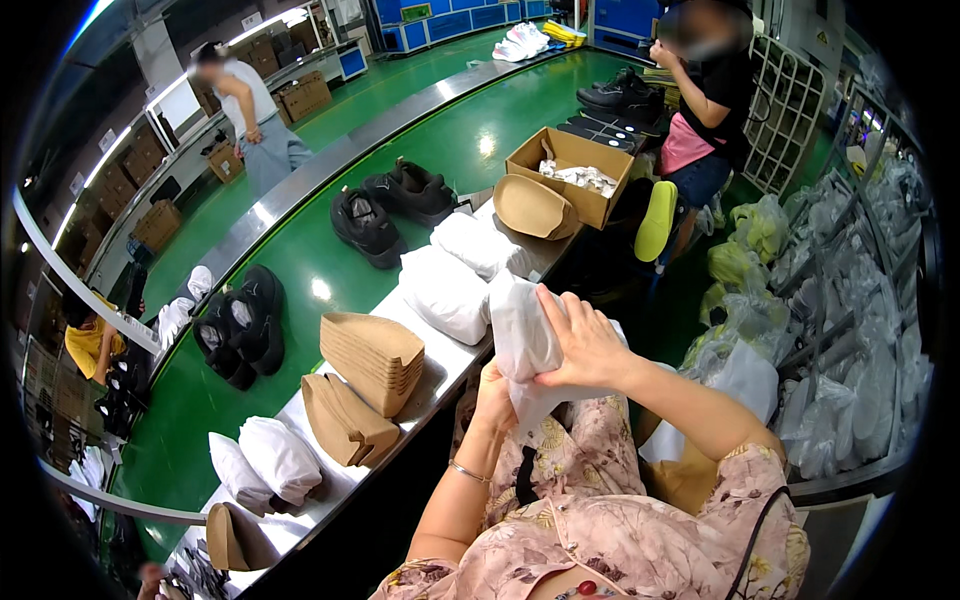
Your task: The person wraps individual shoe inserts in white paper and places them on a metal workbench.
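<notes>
Between my two hands is a bundle wrapped in white paper (518, 325), about the size of a shoe; what it contains is hidden. My right hand (588, 345) presses along its right side with fingers stretched over the paper and thumb below. The lower end, where loose paper hangs, is gripped by my left hand (492, 398). Two similar white-wrapped bundles (445, 295) lie just beyond on the white ledge (428, 355). Left of them sit a stack of brown moulded cardboard inserts (375, 360) and a second insert stack (345, 420).
Black shoes (365, 228) stand on the green belt (300, 300). More white-wrapped bundles (282, 460) lie at lower left. A cardboard box (600, 205) stands beyond a brown insert (532, 207). At right is a rack of plastic-bagged items (840, 370); a co-worker (715, 105) stands at far right.
</notes>
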`<state>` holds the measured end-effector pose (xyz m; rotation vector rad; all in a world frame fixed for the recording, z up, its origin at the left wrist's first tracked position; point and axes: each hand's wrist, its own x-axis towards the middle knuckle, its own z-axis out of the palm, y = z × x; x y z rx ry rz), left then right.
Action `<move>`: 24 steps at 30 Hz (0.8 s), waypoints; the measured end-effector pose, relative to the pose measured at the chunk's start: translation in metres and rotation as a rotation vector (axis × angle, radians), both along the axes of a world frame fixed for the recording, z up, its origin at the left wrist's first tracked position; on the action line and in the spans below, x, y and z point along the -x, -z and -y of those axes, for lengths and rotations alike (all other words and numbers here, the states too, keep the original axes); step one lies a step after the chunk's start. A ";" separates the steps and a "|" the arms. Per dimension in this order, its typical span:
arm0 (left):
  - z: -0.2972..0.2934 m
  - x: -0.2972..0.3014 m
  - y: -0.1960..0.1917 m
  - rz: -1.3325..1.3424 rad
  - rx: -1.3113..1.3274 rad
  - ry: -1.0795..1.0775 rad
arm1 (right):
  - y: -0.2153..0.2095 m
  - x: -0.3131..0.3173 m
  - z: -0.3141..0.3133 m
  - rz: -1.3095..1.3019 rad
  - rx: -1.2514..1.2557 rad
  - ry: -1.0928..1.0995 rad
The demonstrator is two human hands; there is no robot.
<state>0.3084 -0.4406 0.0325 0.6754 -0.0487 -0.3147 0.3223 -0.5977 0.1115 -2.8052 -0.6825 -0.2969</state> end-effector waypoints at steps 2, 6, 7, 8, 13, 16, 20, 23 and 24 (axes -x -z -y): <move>-0.003 -0.006 -0.004 -0.006 0.008 0.037 | 0.008 -0.006 0.001 -0.028 -0.083 0.011; -0.005 -0.012 -0.034 0.007 -0.061 0.004 | 0.018 -0.015 0.011 0.045 -0.172 0.092; -0.011 -0.022 -0.018 0.366 -0.426 -0.257 | 0.011 -0.018 0.012 0.082 -0.147 0.163; -0.005 -0.009 -0.035 0.401 -0.574 -0.522 | 0.007 -0.023 0.022 0.125 -0.113 0.262; 0.037 0.022 -0.032 0.519 -0.927 -0.525 | -0.009 -0.016 0.001 0.292 -0.045 0.448; 0.040 -0.001 -0.009 0.250 -0.412 -0.187 | -0.007 0.011 -0.028 0.263 -0.027 0.414; 0.027 -0.010 -0.018 0.176 -0.107 -0.235 | -0.013 0.034 -0.033 0.324 -0.235 0.151; 0.018 -0.011 -0.012 0.133 -0.013 -0.287 | -0.010 0.020 -0.002 0.062 -0.723 0.036; 0.018 -0.012 -0.012 0.127 -0.038 -0.279 | -0.001 0.012 0.006 0.008 -0.822 0.025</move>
